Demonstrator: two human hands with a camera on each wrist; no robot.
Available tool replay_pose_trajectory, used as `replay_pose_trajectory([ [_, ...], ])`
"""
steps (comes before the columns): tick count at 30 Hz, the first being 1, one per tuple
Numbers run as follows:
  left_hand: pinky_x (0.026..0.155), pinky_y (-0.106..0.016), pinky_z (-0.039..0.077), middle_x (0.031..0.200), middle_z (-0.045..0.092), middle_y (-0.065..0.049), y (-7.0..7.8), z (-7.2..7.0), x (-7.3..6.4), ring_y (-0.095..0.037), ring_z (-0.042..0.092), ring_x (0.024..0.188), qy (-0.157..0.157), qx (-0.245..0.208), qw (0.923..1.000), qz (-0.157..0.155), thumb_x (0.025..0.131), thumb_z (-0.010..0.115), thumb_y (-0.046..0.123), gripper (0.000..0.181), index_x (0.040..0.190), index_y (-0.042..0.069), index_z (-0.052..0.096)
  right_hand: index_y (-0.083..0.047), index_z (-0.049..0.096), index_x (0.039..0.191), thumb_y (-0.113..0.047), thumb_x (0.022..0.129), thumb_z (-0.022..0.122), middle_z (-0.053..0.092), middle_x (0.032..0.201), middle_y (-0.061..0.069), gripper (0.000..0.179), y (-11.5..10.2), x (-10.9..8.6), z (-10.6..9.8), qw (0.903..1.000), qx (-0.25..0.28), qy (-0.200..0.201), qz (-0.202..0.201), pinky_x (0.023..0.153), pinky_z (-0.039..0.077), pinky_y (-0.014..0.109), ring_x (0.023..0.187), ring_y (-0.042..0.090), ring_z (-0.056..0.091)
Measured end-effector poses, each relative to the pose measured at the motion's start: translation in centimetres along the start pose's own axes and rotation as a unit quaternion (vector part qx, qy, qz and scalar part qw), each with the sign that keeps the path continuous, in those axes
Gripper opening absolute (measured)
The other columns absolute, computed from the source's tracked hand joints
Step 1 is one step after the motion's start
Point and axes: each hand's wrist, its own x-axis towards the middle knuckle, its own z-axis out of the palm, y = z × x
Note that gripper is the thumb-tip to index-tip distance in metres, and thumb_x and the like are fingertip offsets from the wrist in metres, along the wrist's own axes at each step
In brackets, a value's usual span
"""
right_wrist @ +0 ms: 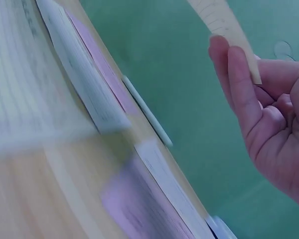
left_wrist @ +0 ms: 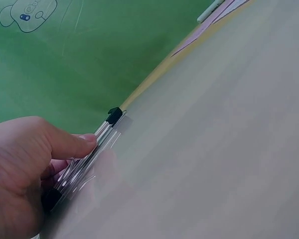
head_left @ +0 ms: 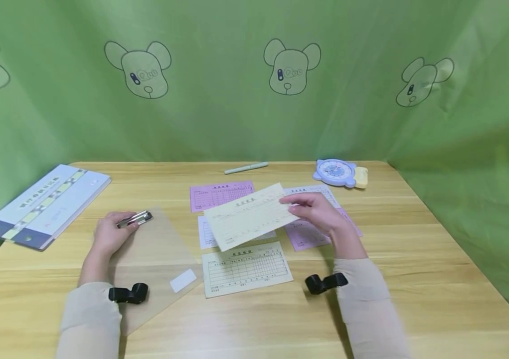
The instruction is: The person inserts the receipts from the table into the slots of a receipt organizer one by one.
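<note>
In the head view my left hand (head_left: pixel 109 232) is at the upper left of a clear clipboard (head_left: pixel 151 264). The left wrist view shows its thumb pressing on the metal clip (left_wrist: pixel 84 162), with fingers curled behind. My right hand (head_left: pixel 319 214) pinches the right edge of a cream printed form (head_left: pixel 247 217) between thumb and fingers, holding it tilted above the table. Beneath and around it lie a pink form (head_left: pixel 218 196), a pale blue form (head_left: pixel 206 234) partly covered, and another cream form (head_left: pixel 247 270) in front. Pink (head_left: pixel 303 240) and pale blue forms overlap near the right hand.
A blue binder (head_left: pixel 48 204) lies at the far left. A pale green pen (head_left: pixel 246 168) rests near the back edge. At the back right is a blue toy clock (head_left: pixel 335 170) with a yellow base. A green curtain (head_left: pixel 218 109) stands behind the wooden table (head_left: pixel 416 279).
</note>
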Motion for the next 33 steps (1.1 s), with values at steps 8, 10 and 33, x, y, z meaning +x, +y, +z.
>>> replay_pose_trajectory([
  [8,0.086,-0.055,0.023,0.116,0.04,-0.029,0.1,0.2,-0.1,-0.045,0.034,0.105,-0.015,-0.003,0.9998,-0.013,0.082,0.055,0.012,0.037,0.114,-0.005,0.05,0.005,0.05,0.115,0.008,0.078,0.05,0.045,0.12,0.015,0.037,0.2,3.2,5.0,0.9985,0.032,-0.044,0.007,0.077,0.044,0.037,0.078,0.016,0.053],
  [10,0.086,-0.055,0.022,0.117,0.039,-0.029,0.2,0.2,-0.1,-0.045,0.033,0.106,-0.021,-0.005,0.9996,-0.02,0.082,0.055,0.012,0.037,0.115,-0.005,0.049,0.005,0.05,0.115,0.01,0.078,0.05,0.044,0.121,0.015,0.038,0.3,3.8,6.3,0.9977,0.042,-0.052,0.01,0.076,0.045,0.038,0.075,0.017,0.053],
  [33,0.086,-0.055,0.023,0.117,0.04,-0.029,0.6,-0.4,-0.3,-0.044,0.035,0.106,-0.02,-0.006,0.9996,-0.016,0.083,0.055,0.019,0.041,0.116,-0.005,0.048,-0.004,0.065,0.095,0.007,0.079,0.054,0.056,0.092,0.003,0.023,0.6,6.9,17.6,0.994,-0.031,-0.076,0.071,0.058,0.049,0.026,0.06,0.014,0.056],
])
